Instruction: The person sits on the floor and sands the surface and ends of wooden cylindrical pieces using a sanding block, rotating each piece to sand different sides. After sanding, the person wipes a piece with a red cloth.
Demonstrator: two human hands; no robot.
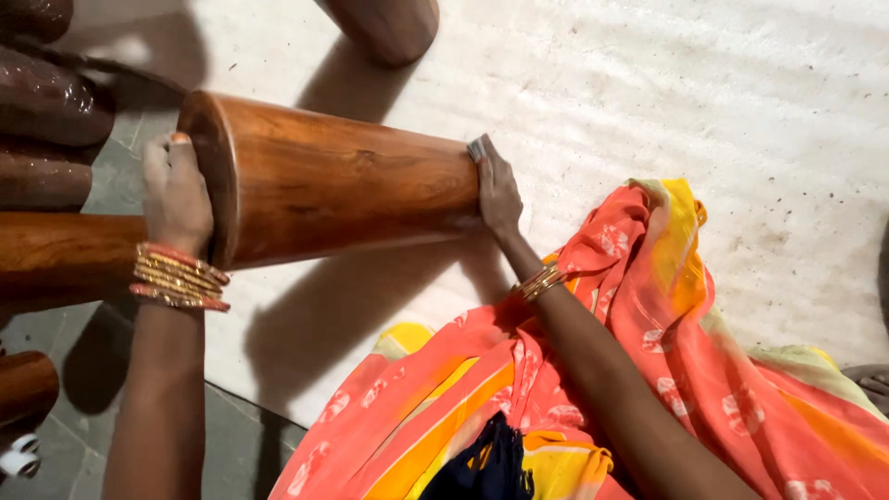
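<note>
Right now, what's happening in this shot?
A person seated on the floor is working a tapered wooden drum shell that lies on its side on a pale mat. The left hand steadies its wide end; the right hand presses a small grey pad against the narrow end. More wooden shells lie at left.

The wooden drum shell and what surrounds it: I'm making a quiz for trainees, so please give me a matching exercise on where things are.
Things:
1. left hand
2. right hand
3. wooden drum shell
4. orange and yellow cloth

Places:
A. lying on its side on the pale floor
B. at the shell's narrow end, holding a small grey piece
C. draped over the lap, bottom right
D. on the rim of the shell's wide end

Pairs: 1-D, 2-B, 3-A, 4-C
</note>
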